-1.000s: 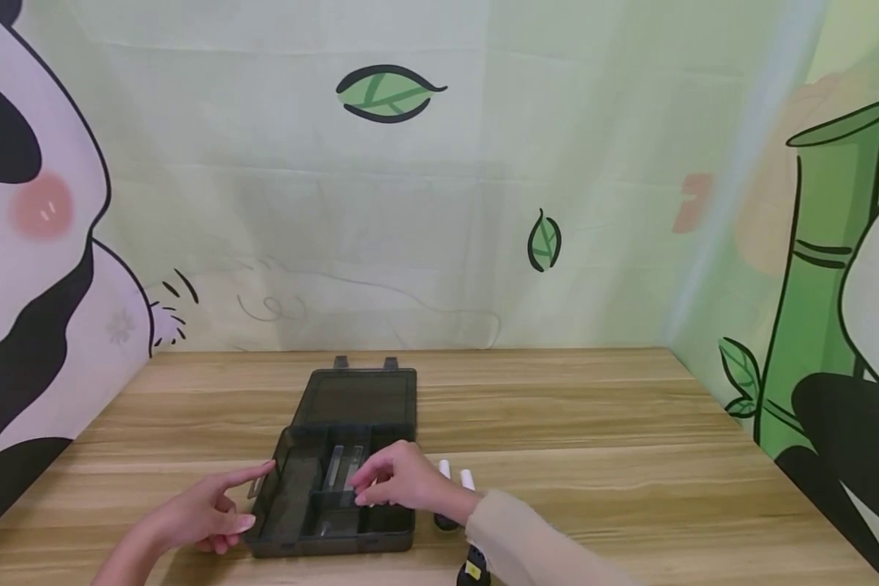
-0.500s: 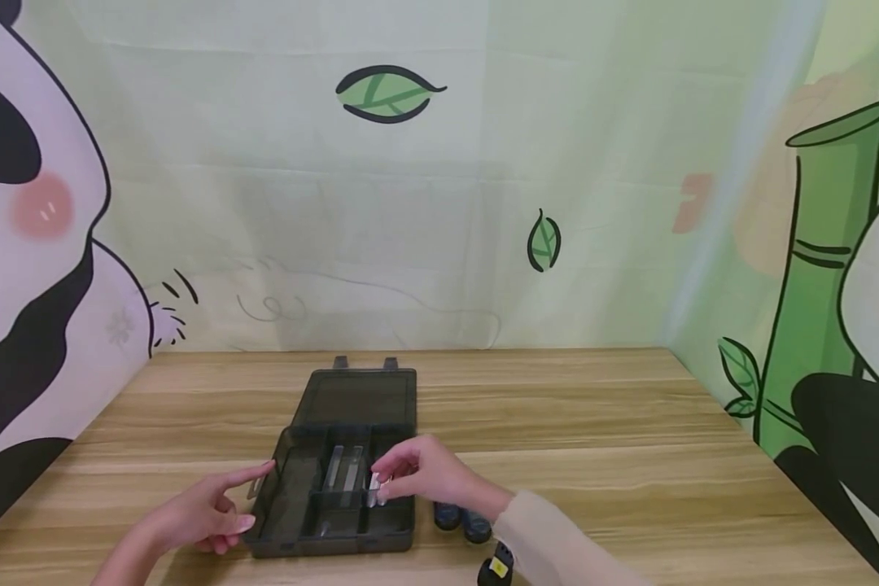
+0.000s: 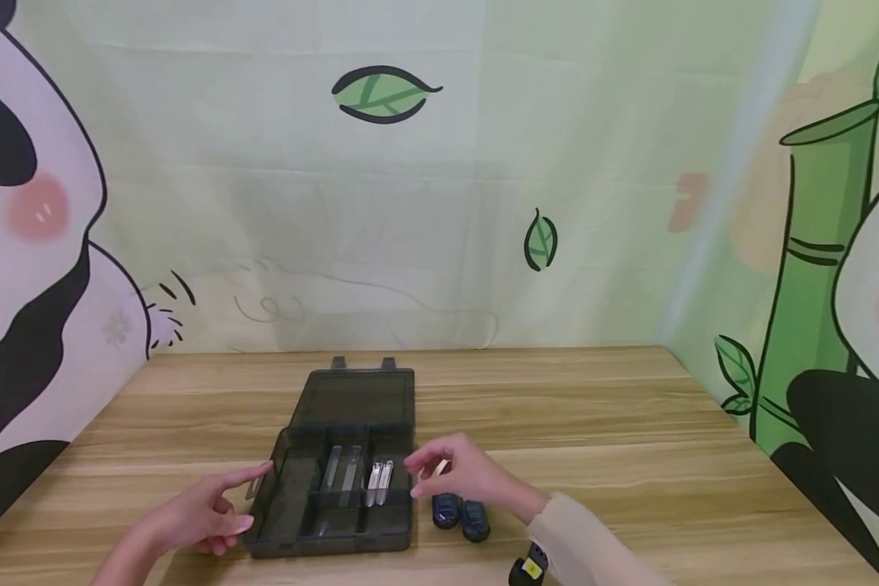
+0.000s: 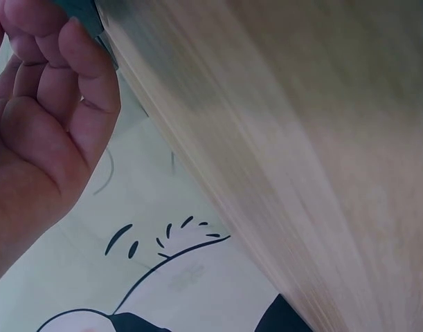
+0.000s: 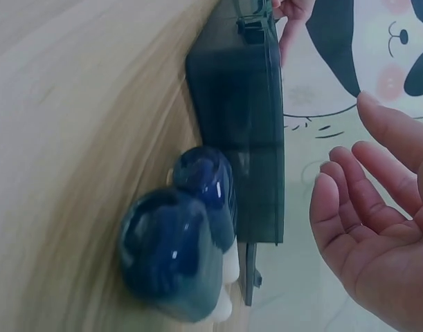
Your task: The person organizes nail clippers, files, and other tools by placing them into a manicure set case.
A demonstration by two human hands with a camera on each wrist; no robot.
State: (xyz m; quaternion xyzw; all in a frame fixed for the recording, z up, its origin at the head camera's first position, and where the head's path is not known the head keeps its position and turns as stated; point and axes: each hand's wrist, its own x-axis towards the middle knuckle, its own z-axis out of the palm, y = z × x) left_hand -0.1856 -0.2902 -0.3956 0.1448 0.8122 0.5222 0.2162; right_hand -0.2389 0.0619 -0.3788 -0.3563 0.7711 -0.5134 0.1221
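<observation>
A dark translucent compartment box (image 3: 330,545) lies on the table with its lid (image 3: 355,399) folded back. My left hand (image 3: 194,513) touches its left side, index finger straight along the rim and thumb near the front corner. Two slim silver pieces resembling nail clippers (image 3: 374,484) lie side by side in a right-hand compartment. Narrow clear strips (image 3: 351,472) lie in the middle compartment. My right hand (image 3: 465,472) hovers just beyond the box's right wall, fingers loosely bent and holding nothing. In the right wrist view that hand (image 5: 377,221) also has nothing in it.
Two small dark blue bottles (image 3: 475,521) with white caps lie on the wooden table (image 3: 593,456), right of the box. A black item with a yellow label (image 3: 529,566) shows by the right sleeve. A printed cloth (image 3: 425,203) with leaves and pandas hangs behind.
My right hand has let go of the silver pieces in the right compartment and moved right, out of the box. The left hand stays against the box's left side.
</observation>
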